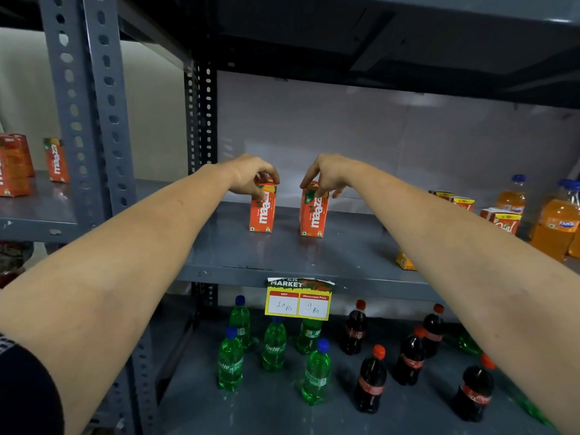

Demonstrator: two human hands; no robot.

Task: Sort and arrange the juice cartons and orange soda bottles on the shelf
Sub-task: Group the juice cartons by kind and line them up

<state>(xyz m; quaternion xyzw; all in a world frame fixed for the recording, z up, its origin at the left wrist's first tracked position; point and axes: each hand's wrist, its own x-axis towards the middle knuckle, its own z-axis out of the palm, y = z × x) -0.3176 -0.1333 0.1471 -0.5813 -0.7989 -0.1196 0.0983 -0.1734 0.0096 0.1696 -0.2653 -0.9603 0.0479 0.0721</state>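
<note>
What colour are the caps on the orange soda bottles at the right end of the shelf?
Blue caps on the clear plastic orange soda bottles; head view.

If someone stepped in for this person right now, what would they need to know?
Left hand: gripping the top of the left Maaza carton, upright mid-shelf.
Right hand: gripping the top of the right Maaza carton, upright, apart from the first.
Other juice cartons and the Fanta bottles crowd the shelf's right end; one small yellow carton lies near the front edge.
Done: two cartons stand side by side. Left: sorting the mixed group on the right into rows.
</note>
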